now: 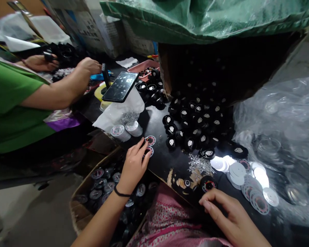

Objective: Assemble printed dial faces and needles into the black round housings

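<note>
My left hand (136, 161) reaches over the table's near edge with its fingers stretched out. Its fingertips touch two printed dial discs (151, 140) lying on the dark tabletop. Near the front edge, my right hand (225, 211) is closed, thumb and forefinger pressed together; anything between them is too small to make out. Just beyond those fingertips sits a black round housing (208, 184) with a dial face in it. A pile of small pins or nails (199, 165) lies behind it. To the right, flat silvery discs and dial discs (254, 193) are spread in overlapping rows.
Several black housings (190, 140) spill from a carton under a green cover (221, 20). Two stacks of discs (121, 132) stand left, near a phone (121, 86). Clear plastic (278, 116) covers the right. A box of finished-looking gauges (95, 193) sits below. A green-sleeved co-worker (18, 103) works left.
</note>
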The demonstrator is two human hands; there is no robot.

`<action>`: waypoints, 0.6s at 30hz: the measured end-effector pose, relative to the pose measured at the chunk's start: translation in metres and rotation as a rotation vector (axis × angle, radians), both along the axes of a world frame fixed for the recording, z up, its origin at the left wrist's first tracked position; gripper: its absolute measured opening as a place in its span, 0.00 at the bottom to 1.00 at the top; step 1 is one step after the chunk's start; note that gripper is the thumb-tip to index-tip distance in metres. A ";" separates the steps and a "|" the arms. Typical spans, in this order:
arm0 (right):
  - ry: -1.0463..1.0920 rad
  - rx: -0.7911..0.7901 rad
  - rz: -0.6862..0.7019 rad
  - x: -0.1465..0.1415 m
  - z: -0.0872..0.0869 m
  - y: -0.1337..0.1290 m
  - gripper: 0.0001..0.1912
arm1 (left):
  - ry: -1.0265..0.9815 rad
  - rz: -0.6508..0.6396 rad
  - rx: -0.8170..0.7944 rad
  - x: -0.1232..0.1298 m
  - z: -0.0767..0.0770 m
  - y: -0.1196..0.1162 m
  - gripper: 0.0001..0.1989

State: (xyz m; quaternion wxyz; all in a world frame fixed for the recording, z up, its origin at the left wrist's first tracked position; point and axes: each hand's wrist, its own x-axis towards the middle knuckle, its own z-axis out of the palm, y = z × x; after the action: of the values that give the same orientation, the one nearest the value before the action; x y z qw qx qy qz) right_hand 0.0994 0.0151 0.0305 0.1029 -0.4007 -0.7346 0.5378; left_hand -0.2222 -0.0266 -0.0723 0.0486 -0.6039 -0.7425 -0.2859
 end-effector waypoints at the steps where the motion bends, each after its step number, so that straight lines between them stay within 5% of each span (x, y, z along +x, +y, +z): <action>1: 0.001 -0.003 -0.001 0.001 0.000 -0.001 0.16 | -0.003 0.009 0.002 0.001 0.000 0.001 0.21; 18: 0.012 -0.048 -0.031 0.009 -0.006 -0.014 0.15 | -0.069 -0.041 -0.019 0.012 0.004 0.002 0.18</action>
State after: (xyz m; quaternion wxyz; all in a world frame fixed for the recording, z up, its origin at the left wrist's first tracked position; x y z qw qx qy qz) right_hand 0.1080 0.0014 0.0241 0.1060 -0.4113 -0.7144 0.5560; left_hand -0.2100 -0.0243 -0.0680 0.0115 -0.6092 -0.7339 -0.3002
